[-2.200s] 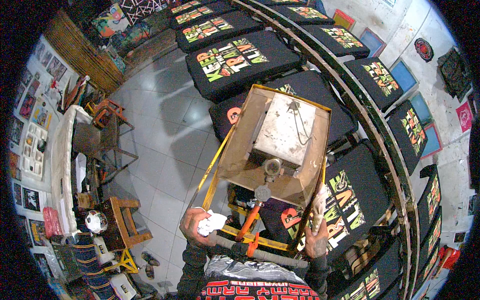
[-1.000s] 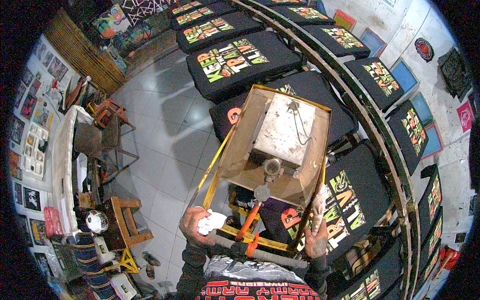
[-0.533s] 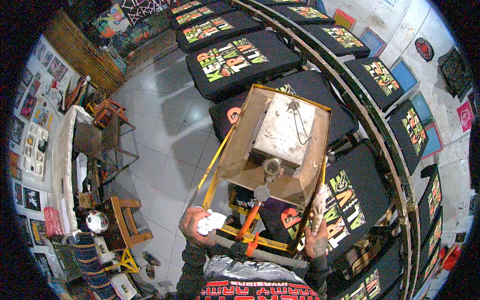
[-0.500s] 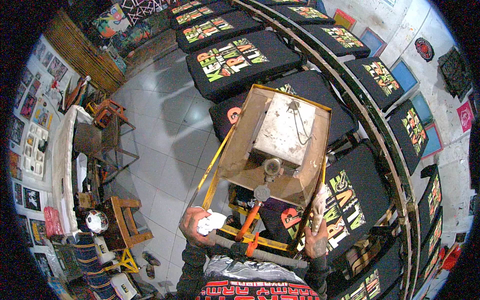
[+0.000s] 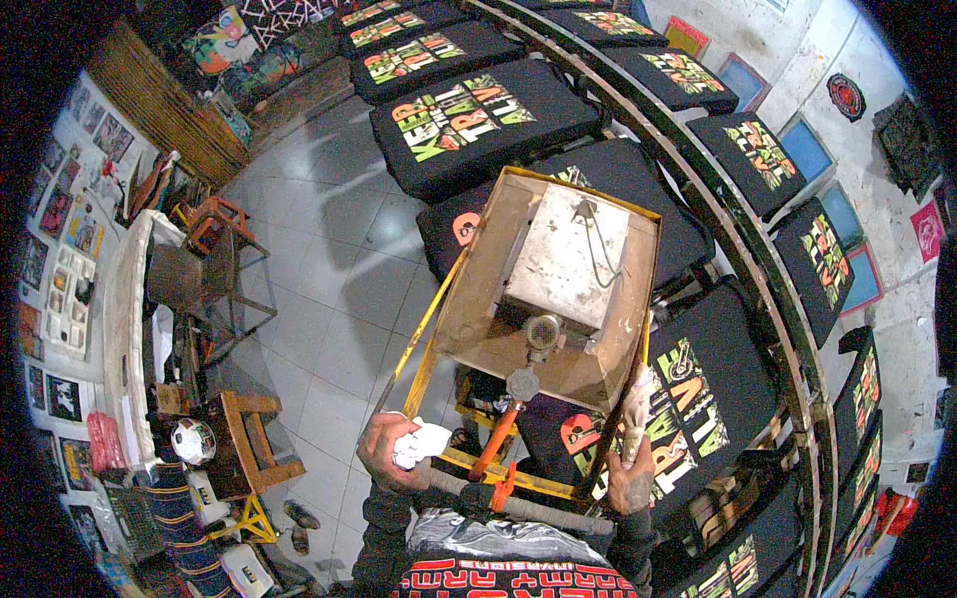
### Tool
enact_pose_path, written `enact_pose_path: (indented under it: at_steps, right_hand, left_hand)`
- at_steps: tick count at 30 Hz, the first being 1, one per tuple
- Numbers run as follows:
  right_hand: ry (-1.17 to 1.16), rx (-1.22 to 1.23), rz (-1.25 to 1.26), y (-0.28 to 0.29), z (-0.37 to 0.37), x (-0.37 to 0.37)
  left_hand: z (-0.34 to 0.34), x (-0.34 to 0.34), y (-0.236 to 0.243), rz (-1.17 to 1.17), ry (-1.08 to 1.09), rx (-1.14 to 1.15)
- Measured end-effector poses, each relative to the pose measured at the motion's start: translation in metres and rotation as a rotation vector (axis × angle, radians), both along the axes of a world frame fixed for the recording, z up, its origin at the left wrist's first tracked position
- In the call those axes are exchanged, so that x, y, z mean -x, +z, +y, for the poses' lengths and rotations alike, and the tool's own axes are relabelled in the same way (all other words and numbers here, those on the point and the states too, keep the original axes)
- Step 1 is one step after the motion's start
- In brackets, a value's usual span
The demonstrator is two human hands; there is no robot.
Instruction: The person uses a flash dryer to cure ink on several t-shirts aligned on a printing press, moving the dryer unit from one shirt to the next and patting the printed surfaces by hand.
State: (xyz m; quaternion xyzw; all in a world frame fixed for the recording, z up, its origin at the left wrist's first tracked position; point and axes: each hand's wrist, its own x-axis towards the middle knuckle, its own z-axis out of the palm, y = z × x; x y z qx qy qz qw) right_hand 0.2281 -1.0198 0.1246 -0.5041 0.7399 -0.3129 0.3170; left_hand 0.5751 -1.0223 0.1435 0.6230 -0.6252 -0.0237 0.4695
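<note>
In front of me stands a gas heater [image 5: 573, 261], a box-like metal hood on a yellow frame [image 5: 424, 384] with an orange hose [image 5: 495, 444] running down from its valve. My left hand [image 5: 384, 453] is closed at the frame's left side, on a bunched white cloth [image 5: 423, 445]. On the right, my right hand [image 5: 630, 483] wraps round the side bar of the frame, beside a whitish wrapped piece [image 5: 635, 414]. Between the hands lies a grey padded crossbar [image 5: 548, 510]. The hood hangs over black printed T-shirts [image 5: 638, 199] laid on boards.
More black printed T-shirts [image 5: 488, 120] lie on boards along both sides of a long metal rail [image 5: 738, 214]. At left are a wooden stool [image 5: 249, 439], a chair [image 5: 204, 269] and a ball [image 5: 193, 441]. Tiled floor [image 5: 309, 329] runs along my left; sandals [image 5: 299, 528] lie on it.
</note>
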Motion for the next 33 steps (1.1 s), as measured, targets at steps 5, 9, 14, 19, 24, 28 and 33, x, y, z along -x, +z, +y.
enact_pose_path:
  at_steps: [5, 9, 14, 19, 24, 28, 33]
  right_hand:
    - [-0.015, 0.011, 0.03, 0.0, 0.0, -0.002]
    - [-0.006, 0.097, 0.108, -0.008, 0.003, 0.0]
    - [0.041, 0.151, 0.042, 0.011, -0.001, -0.007]
    - [-0.008, 0.078, 0.138, -0.001, 0.0, 0.0]
    - [0.009, 0.111, 0.094, -0.001, -0.001, -0.003]
    - [-0.06, 0.104, -0.101, -0.014, 0.003, 0.004]
    - [-0.036, 0.09, -0.21, -0.034, 0.009, 0.018]
  left_hand:
    - [0.0, -0.004, 0.001, 0.01, -0.033, 0.005]
    - [-0.001, -0.005, -0.002, 0.027, -0.031, -0.006]
    - [-0.002, -0.006, -0.007, -0.002, -0.009, 0.074]
    - [-0.005, 0.0, 0.009, 0.034, -0.137, 0.05]
    - [-0.002, -0.008, 0.016, 0.039, -0.346, -0.072]
    - [0.001, -0.016, 0.002, 0.07, -0.444, 0.014]
    - [-0.003, -0.042, -0.009, -0.067, -0.657, 0.103]
